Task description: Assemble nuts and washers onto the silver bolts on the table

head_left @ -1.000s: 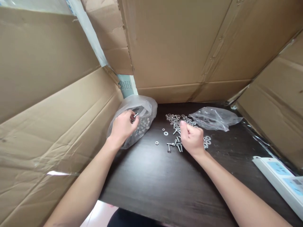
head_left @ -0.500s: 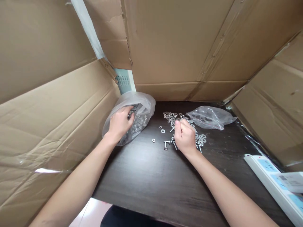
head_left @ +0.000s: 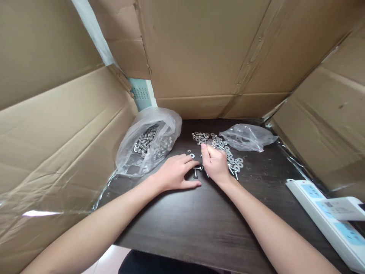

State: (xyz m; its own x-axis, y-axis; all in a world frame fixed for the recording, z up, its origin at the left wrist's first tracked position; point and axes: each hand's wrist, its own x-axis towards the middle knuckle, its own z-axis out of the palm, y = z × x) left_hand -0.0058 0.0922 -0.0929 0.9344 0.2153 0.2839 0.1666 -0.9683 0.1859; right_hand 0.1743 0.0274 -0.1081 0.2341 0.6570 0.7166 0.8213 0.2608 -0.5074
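Observation:
My left hand point(head_left: 179, 172) lies low over the dark table, thumb and fingers apart around a loose bolt point(head_left: 195, 174). Just past its fingertips is a flat washer point(head_left: 192, 156). My right hand point(head_left: 214, 161) is curled into a fist above a spread pile of bolts, nuts and washers point(head_left: 234, 163); whatever its fingers hold is hidden. Left of both hands, a clear plastic bag point(head_left: 168, 114) stands with its mouth open, and many bolts and other metal hardware point(head_left: 146, 140) show inside.
A flattened clear plastic bag point(head_left: 248, 137) lies behind the pile to the right. A white power strip point(head_left: 327, 220) runs along the right side, with a white plug-like block point(head_left: 343, 208) on it. Cardboard walls point(head_left: 205, 57) enclose the table point(head_left: 182, 220) at the back and sides.
My left hand has come out of the bag and moved right and down to the loose bolts, its fingers spreading. My right hand stays closed over the pile. The view has shifted slightly.

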